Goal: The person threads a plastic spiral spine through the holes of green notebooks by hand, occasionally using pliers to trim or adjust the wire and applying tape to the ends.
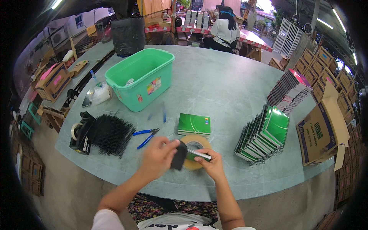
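My left hand (155, 157) is closed on a flat black piece (178, 157), blurred by motion; its kind does not show. My right hand (211, 165) pinches a small green notebook (201, 155), turned nearly edge-on, whose left end meets the black piece. Both hands are above a wide roll of yellowish tape (189, 166). Just beyond the roll lies a short stack of green notebooks (194, 122). Blue-handled cutting pliers (145, 141) rest to the left of my left hand. Farther left spreads a pile of black binding spirals (112, 134).
At the left stands a black tape dispenser (81, 134). A mint-green tub (142, 86) is behind it, beside a plastic bag (100, 93). Spiral-bound green notebooks (262, 134) and a pink-topped stack (289, 91) occupy the right, near an open cardboard box (322, 130). Another person (225, 30) sits beyond the table.
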The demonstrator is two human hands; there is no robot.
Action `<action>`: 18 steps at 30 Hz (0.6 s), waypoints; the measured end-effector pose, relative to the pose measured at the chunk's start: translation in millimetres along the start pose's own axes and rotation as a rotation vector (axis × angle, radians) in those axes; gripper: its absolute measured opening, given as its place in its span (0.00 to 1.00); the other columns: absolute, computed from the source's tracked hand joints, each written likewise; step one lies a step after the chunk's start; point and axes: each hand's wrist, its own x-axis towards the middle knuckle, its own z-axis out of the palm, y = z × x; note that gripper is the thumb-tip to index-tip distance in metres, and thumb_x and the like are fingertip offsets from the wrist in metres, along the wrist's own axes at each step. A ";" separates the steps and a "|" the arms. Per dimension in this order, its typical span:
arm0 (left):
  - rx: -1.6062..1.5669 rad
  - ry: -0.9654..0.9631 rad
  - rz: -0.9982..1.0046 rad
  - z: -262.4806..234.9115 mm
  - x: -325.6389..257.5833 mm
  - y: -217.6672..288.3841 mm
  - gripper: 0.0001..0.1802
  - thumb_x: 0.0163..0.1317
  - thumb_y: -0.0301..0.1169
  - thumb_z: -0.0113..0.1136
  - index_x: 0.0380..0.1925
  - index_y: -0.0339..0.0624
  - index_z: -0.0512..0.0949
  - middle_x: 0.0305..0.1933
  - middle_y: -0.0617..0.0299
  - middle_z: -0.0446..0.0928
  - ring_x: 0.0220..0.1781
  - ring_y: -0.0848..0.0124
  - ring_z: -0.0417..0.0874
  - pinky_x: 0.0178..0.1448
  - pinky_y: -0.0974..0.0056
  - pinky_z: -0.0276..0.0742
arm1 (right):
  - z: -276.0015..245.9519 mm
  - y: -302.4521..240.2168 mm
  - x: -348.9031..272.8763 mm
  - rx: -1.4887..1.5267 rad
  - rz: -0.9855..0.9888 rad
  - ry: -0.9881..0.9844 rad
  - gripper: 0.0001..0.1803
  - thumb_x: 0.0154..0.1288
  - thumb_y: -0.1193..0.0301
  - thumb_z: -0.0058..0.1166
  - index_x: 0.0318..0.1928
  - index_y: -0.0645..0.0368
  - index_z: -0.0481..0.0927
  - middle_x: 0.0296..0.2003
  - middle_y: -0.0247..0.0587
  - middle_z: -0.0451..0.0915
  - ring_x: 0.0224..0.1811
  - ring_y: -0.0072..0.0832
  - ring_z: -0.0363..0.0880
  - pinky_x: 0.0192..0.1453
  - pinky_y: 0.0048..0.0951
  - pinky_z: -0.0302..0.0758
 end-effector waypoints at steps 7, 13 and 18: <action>-0.086 0.081 0.052 0.0 9.6 10.4 0.19 0.44 0.21 0.67 0.40 0.45 0.80 0.35 0.57 0.73 0.34 0.62 0.77 0.36 0.64 0.74 | 0.0 14.6 0.0 0.054 -0.127 -0.002 0.13 0.58 0.82 0.55 0.44 0.62 0.81 0.38 0.31 0.82 0.38 0.15 0.75 0.43 0.18 0.72; -0.212 0.141 -0.017 -12.5 16.8 27.4 0.15 0.48 0.26 0.65 0.38 0.41 0.75 0.34 0.57 0.75 0.38 0.58 0.76 0.41 0.60 0.74 | -4.7 6.7 -3.3 0.004 0.028 -0.023 0.12 0.59 0.82 0.55 0.45 0.63 0.80 0.41 0.34 0.82 0.42 0.17 0.76 0.48 0.19 0.72; -0.050 -0.347 0.143 25.2 -44.7 -6.4 0.18 0.46 0.34 0.69 0.36 0.42 0.75 0.35 0.55 0.73 0.39 0.55 0.75 0.45 0.55 0.71 | -2.6 8.2 5.3 0.075 -0.047 -0.027 0.12 0.58 0.80 0.57 0.44 0.63 0.81 0.40 0.33 0.82 0.41 0.16 0.76 0.46 0.19 0.72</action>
